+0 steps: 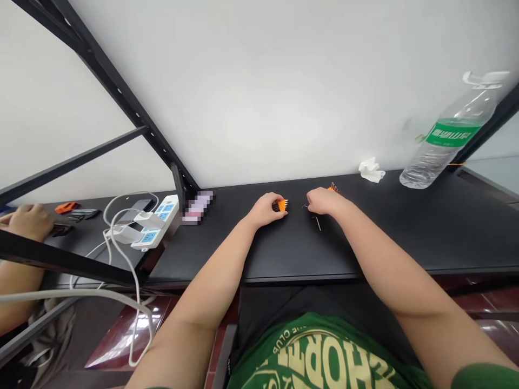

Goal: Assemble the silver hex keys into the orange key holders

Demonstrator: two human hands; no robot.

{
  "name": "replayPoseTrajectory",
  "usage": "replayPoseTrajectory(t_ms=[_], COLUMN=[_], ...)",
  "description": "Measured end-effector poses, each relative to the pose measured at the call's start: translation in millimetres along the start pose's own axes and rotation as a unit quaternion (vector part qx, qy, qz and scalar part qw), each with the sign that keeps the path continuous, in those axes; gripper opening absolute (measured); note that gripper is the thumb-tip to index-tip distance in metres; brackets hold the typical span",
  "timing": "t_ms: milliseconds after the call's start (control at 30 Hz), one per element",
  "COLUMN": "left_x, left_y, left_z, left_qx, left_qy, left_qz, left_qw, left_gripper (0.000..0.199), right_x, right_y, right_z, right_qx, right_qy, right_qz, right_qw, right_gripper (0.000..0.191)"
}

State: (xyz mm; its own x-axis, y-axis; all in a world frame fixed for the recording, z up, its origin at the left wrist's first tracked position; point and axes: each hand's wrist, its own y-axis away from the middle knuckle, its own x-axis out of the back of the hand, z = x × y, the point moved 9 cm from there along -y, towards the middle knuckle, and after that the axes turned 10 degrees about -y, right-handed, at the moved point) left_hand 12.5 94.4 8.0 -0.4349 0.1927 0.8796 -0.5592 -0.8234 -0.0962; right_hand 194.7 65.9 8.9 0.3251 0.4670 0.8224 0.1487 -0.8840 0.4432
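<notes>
My left hand (pixel 264 209) is closed around an orange hex key holder (pixel 283 205), with several metal tips showing at its right end. To the right of it, my right hand (pixel 324 201) reaches down to the black table, thumb and fingers pinched on a small hex key (pixel 305 206); only its bent end shows past the fingertips. An L-shaped hex key (pixel 318 223) lies loose just below that hand. Behind the right hand, another orange piece with metal ends (pixel 333 188) is partly hidden.
A large clear bottle (pixel 450 140) and a crumpled tissue (pixel 372 170) stand back right. On the left are a blurred-out phone-like object (pixel 198 208), a white power strip (pixel 156 224) with cables, and a black metal frame (pixel 121 102). Beyond it, a co-worker's hand (pixel 30 221) is near tools.
</notes>
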Motion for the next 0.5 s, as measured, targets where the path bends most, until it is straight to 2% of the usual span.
replayPoseTrajectory(t_ms=[67, 167, 233, 300, 367, 500], left_x=[2.4, 9.0, 14.4, 17.9, 17.6, 6.4], left_y=[0, 0, 0, -1, -1, -2], left_z=[-4, -5, -2, -1, -4, -16], left_qx=[0.003, -0.005, -0.020, -0.030, -0.022, 0.022], left_qy=[0.045, 0.078, 0.075, 0.067, 0.082, 0.182], left_qz=[0.024, 0.062, 0.083, 0.096, 0.100, 0.073], left_qw=[0.999, 0.995, 0.994, 0.993, 0.991, 0.980], left_gripper=[0.046, 0.056, 0.054, 0.048, 0.047, 0.053], right_x=[-3, -20, -28, -31, -30, -18], right_y=[9, 24, 28, 23, 16, 7], right_z=[5, 4, -4, -15, -26, -34], right_qx=[-0.016, -0.039, -0.030, 0.001, 0.044, 0.111], right_qy=[-0.018, -0.053, -0.038, -0.002, 0.024, -0.010], right_qz=[-0.048, -0.163, -0.191, -0.176, -0.128, -0.024], right_qw=[0.999, 0.984, 0.980, 0.984, 0.990, 0.993], right_gripper=[0.021, 0.019, 0.012, 0.009, 0.007, 0.010])
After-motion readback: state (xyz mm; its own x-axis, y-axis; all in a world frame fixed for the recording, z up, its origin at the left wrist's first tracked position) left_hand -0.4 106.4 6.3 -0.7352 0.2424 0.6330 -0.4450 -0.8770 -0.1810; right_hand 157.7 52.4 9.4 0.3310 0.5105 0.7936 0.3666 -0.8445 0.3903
